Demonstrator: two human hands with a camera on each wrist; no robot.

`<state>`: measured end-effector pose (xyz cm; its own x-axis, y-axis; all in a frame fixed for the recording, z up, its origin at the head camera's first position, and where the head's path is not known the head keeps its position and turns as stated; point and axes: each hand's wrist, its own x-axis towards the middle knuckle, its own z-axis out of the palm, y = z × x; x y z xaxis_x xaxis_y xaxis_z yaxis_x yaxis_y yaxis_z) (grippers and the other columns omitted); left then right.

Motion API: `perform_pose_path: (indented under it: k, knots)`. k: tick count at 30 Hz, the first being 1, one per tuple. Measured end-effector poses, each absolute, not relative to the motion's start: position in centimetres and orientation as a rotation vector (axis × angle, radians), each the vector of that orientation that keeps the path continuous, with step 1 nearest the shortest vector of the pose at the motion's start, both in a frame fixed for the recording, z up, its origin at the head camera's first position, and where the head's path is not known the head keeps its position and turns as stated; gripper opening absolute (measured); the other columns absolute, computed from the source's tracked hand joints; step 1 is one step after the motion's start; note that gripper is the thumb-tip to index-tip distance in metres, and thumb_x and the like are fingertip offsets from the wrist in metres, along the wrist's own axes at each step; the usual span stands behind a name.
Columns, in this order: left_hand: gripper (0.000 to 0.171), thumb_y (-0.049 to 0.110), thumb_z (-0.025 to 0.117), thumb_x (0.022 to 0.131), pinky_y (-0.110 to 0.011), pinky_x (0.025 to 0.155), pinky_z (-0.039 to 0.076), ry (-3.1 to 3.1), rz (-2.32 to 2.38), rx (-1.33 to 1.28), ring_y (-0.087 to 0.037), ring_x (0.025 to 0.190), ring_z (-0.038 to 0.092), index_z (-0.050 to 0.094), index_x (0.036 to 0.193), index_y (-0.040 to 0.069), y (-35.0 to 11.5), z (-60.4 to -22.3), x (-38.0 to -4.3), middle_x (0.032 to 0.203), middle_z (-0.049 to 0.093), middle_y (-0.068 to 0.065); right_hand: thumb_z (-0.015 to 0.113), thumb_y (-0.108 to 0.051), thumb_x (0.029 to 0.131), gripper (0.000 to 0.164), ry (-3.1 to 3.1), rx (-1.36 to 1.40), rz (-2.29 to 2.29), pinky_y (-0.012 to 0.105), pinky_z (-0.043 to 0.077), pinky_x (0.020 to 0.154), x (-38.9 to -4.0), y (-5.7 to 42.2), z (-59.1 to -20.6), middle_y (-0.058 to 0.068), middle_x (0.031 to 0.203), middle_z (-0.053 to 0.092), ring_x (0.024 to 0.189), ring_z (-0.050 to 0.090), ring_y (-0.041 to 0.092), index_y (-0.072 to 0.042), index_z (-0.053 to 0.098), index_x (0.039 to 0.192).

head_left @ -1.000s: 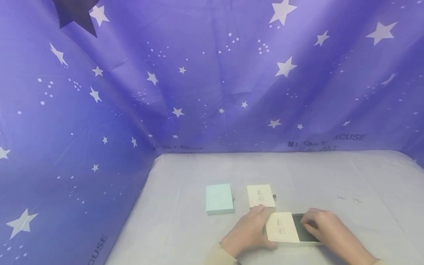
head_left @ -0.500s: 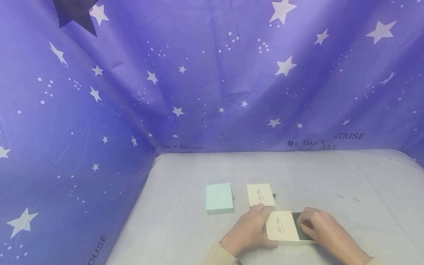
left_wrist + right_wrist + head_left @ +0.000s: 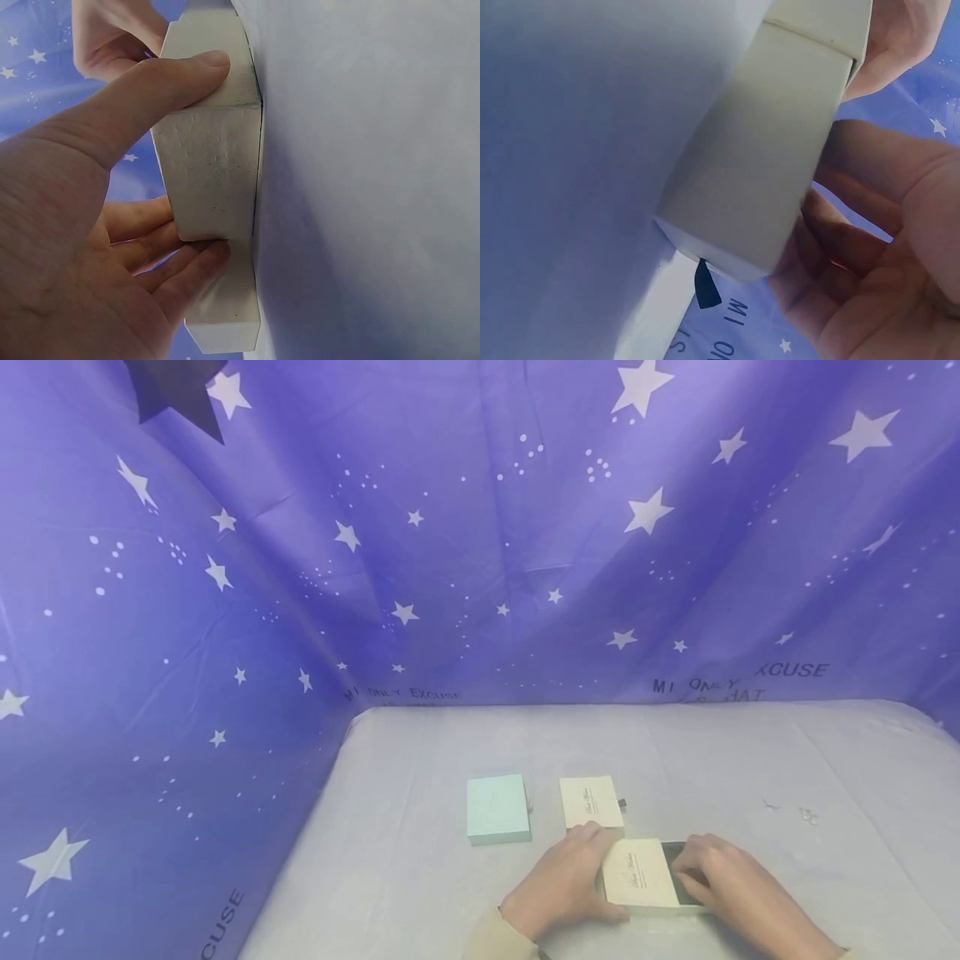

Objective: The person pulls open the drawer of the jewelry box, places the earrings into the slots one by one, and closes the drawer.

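A cream drawer box (image 3: 639,878) with dark script on its lid lies near the front of the table. My left hand (image 3: 558,878) grips its left end, thumb on the near side and fingers along the far side. The inner drawer (image 3: 746,150) is slid partly out to the right, showing a dark lining. The fingers of my right hand (image 3: 731,878) are bent and reach over the rim into that drawer. Their tips are hidden there, and I cannot tell whether they pinch anything. A black ribbon tab (image 3: 707,285) hangs from the drawer's end.
Behind my left fingers lies a second cream box (image 3: 589,802) with a dark tab. A mint-green box (image 3: 498,808) sits further left. Small shiny pieces (image 3: 807,816) and a thin trinket (image 3: 771,806) lie at the right. A purple star-patterned curtain (image 3: 480,527) surrounds the table.
My right hand has moved slightly left over the drawer, so less of its dark lining shows. My left hand and the boxes have stayed in place.
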<state>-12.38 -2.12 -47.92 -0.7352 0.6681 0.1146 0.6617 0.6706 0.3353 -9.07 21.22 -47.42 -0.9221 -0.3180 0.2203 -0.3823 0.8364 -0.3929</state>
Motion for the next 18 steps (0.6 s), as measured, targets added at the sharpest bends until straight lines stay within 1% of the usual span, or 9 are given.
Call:
perform_pose_path:
  k: [3, 6, 9, 11, 15, 18]
  knots:
    - [0.084, 0.046, 0.089, 0.065, -0.008, 0.087, 0.042, 2.856, 0.556, 1.148, 0.004, 0.098, 0.049, 0.052, 0.136, 0.021, -2.12, -47.96, -12.34, 0.116, 0.055, 0.014, 0.078, -0.006, 0.075, 0.045, -2.823, 0.602, 0.646, 0.02, 0.039, 0.056, -9.06, 21.47, -47.69, -0.022, 0.068, 0.043, 0.065, 0.035, -0.006, -0.028, 0.043, 0.057]
    - [0.084, 0.046, 0.089, 0.065, -0.007, 0.087, 0.042, 2.857, 0.554, 1.155, 0.004, 0.099, 0.048, 0.052, 0.136, 0.021, -2.11, -47.97, -12.34, 0.117, 0.055, 0.014, 0.079, -0.007, 0.074, 0.04, -2.803, 0.609, 0.629, 0.021, 0.043, 0.058, -9.05, 21.72, -47.84, -0.023, 0.071, 0.048, 0.068, 0.039, -0.006, -0.03, 0.049, 0.06]
    - [0.084, 0.046, 0.089, 0.065, -0.007, 0.086, 0.041, 2.866, 0.543, 1.159, 0.004, 0.098, 0.048, 0.052, 0.136, 0.021, -2.08, -47.99, -12.37, 0.116, 0.054, 0.015, 0.081, -0.01, 0.074, 0.033, -2.838, 0.539, 0.624, 0.024, 0.049, 0.063, -8.91, 21.75, -47.73, -0.023, 0.075, 0.053, 0.071, 0.045, -0.006, -0.031, 0.056, 0.065]
    - [0.084, 0.047, 0.089, 0.064, -0.006, 0.086, 0.041, 2.872, 0.533, 1.159, 0.004, 0.098, 0.048, 0.052, 0.135, 0.021, -2.07, -48.03, -12.4, 0.116, 0.054, 0.015, 0.081, -0.012, 0.074, 0.029, -2.864, 0.49, 0.628, 0.025, 0.051, 0.066, -8.82, 21.68, -47.51, -0.023, 0.076, 0.054, 0.073, 0.047, -0.006, -0.032, 0.06, 0.068]
    - [0.085, 0.047, 0.089, 0.064, -0.006, 0.086, 0.041, 2.877, 0.52, 1.155, 0.004, 0.098, 0.048, 0.051, 0.136, 0.021, -2.06, -48.07, -12.44, 0.116, 0.054, 0.015, 0.083, -0.016, 0.074, 0.02, -2.859, 0.455, 0.62, 0.028, 0.053, 0.069, -8.85, 21.71, -47.18, -0.023, 0.076, 0.056, 0.073, 0.053, -0.004, -0.029, 0.067, 0.074]
    - [0.085, 0.047, 0.089, 0.064, -0.006, 0.086, 0.041, 2.874, 0.523, 1.145, 0.004, 0.098, 0.047, 0.051, 0.136, 0.021, -2.06, -48.06, -12.45, 0.115, 0.054, 0.015, 0.084, -0.018, 0.073, 0.018, -2.837, 0.451, 0.605, 0.03, 0.055, 0.07, -8.9, 21.87, -46.93, -0.023, 0.077, 0.057, 0.073, 0.056, -0.003, -0.028, 0.07, 0.077]
